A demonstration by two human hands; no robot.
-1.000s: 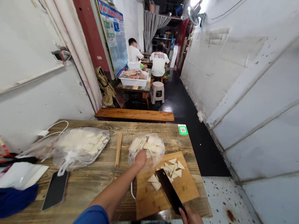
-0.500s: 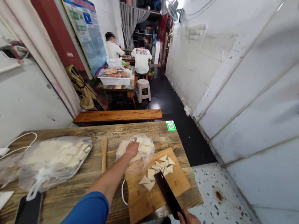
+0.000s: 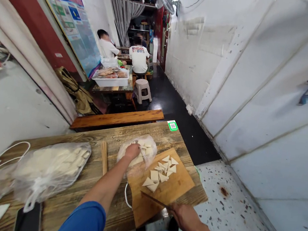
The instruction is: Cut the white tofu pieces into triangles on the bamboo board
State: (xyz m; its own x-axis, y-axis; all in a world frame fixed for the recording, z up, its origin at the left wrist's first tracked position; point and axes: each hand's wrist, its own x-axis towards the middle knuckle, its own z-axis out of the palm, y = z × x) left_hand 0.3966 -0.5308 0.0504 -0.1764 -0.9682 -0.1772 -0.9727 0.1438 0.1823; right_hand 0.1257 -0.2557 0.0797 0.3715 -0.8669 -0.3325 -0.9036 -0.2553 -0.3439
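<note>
My left hand (image 3: 132, 151) reaches into a small clear plastic bag (image 3: 139, 154) of pale flat pieces that rests partly on the back left of the wooden cutting board (image 3: 175, 185); its fingers are closed around pieces inside. Several pale triangular and square cut pieces (image 3: 160, 173) lie on the board. My right hand (image 3: 185, 218) grips the handle of a cleaver (image 3: 156, 201), its blade lying low and edge-on over the board's near part.
A larger clear bag of pale pieces (image 3: 51, 161), a bundle of skewers (image 3: 103, 157), a phone (image 3: 27, 221) and a white cable (image 3: 15, 147) lie on the wooden table (image 3: 98, 201). A bench (image 3: 116, 119) stands beyond it. Two seated people (image 3: 138, 57) are at a far table with a white tub (image 3: 110, 78).
The view has swung right. My right hand has turned the cleaver from a broad dark face to a thin edge-on line, nearer the board's front. My left hand stays in the small bag.
</note>
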